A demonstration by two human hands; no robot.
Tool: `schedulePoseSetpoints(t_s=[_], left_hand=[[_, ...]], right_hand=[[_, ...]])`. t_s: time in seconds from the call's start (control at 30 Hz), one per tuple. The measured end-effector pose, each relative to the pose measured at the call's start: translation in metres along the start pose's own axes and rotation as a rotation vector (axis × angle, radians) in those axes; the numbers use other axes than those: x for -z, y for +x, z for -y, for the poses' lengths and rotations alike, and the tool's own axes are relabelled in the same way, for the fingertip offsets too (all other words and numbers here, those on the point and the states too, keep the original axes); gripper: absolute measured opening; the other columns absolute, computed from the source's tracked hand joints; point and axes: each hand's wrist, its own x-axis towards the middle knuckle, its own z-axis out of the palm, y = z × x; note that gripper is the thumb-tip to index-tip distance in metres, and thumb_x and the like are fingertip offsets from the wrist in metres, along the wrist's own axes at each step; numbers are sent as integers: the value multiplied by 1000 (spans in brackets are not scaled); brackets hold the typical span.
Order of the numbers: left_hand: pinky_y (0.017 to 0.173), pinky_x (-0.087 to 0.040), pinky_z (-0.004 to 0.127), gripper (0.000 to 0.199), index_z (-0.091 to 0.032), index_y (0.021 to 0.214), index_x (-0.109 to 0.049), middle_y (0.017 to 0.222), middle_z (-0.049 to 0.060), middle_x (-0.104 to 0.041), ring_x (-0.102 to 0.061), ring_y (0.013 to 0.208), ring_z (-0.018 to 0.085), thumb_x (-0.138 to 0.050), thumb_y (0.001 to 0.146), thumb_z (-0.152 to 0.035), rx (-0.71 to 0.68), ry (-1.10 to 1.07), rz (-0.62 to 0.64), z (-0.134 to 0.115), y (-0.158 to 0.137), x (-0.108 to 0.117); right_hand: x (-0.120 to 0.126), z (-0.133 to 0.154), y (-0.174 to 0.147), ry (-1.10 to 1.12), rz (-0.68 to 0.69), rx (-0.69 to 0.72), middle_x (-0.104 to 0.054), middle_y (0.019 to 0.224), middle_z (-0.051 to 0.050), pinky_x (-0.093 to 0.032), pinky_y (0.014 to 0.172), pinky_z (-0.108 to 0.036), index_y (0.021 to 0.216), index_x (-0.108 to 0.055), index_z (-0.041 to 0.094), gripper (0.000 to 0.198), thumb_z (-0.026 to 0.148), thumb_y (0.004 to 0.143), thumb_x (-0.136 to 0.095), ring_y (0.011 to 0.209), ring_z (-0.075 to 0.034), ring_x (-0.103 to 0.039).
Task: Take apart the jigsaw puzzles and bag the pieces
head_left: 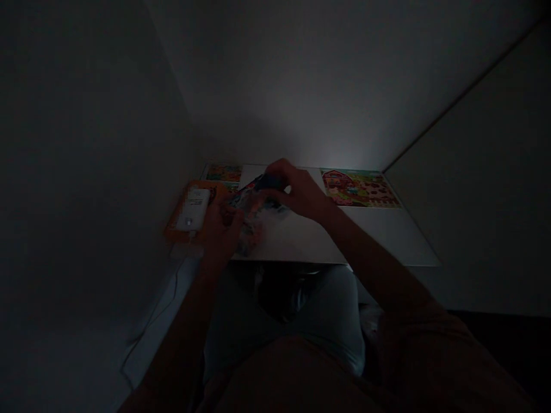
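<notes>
In dim light, a crinkled clear plastic bag (250,232) with reddish and dark patches hangs over the white table (310,238). The fingers of my left hand (221,226) are closed on its left side. My right hand (299,186) is raised above the bag, its thumb and fingers curled round a dark blue piece (267,182) at the bag's upper end. Whether that piece is part of the bag or a separate item is too dark to tell. The bag's contents are blurred.
Left of my left hand, a white phone-like device (193,209) with a cable (174,289) lies on an orange tray (174,229). A colourful farm picture sheet (359,189) lies at the back right, another picture sheet (224,172) at the back left. Walls border the table.
</notes>
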Motion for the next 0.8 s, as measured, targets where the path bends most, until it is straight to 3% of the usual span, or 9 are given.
schedulePoseSetpoints(t_s=[0.07,0.13,0.3,0.4,0.5,0.6,0.67,0.8], left_hand=[[72,-65,36,50,-27,140,-63,86,-3,-68,-74,75,19,-82,97,-43,-6,-14,1,0,-1,-4],[73,-65,35,50,-27,140,-63,85,-4,-68,-75,76,19,-82,96,-42,-6,-17,-4,1,-3,-6],[80,-66,38,49,-27,139,-62,88,-2,-72,-79,82,21,-81,96,-40,24,3,-14,3,-7,-1],[78,-65,37,49,-27,139,-63,89,-2,-72,-78,78,20,-81,96,-41,26,-17,-24,2,-8,3],[73,-63,35,51,-26,137,-64,86,-4,-70,-75,74,18,-87,94,-43,20,-15,-63,-1,-10,12],[69,-63,33,55,-27,136,-66,84,-4,-69,-74,71,18,-91,92,-48,38,-9,-103,-4,-12,26],[65,-62,33,55,-28,133,-68,84,-4,-69,-74,70,18,-95,89,-49,62,-27,-135,-5,-13,36],[53,-56,28,55,-29,129,-69,84,-5,-70,-74,65,17,-96,84,-46,103,-35,-196,-11,-17,49]], right_hand=[[-5,11,-3,-158,106,59,-80,116,-4,-58,90,-37,123,-75,29,26,47,106,-83,102,-24,-76],[-5,8,-10,-223,130,74,-80,118,-6,-57,94,-38,116,-78,28,16,43,110,-76,105,-25,-76],[5,-24,-39,-156,-15,15,-77,111,-7,-58,87,-38,110,-78,27,19,45,112,-70,96,-23,-73],[5,-50,-65,-150,-80,-89,-78,111,-8,-61,86,-39,113,-77,26,25,50,111,-69,93,-23,-73],[-5,-78,-90,-198,-103,-281,-80,116,-11,-64,88,-42,124,-77,23,31,50,109,-68,96,-26,-77],[-28,-98,-107,-318,8,-368,-77,149,-16,-63,110,-50,148,-73,25,42,42,110,-66,130,-32,-77],[-46,-102,-112,-407,136,-354,-63,174,-16,-54,128,-55,165,-65,28,55,41,112,-67,155,-35,-65],[-72,-95,-115,-568,294,-377,-46,187,-14,-43,137,-61,172,-61,28,61,51,116,-63,169,-39,-51]])
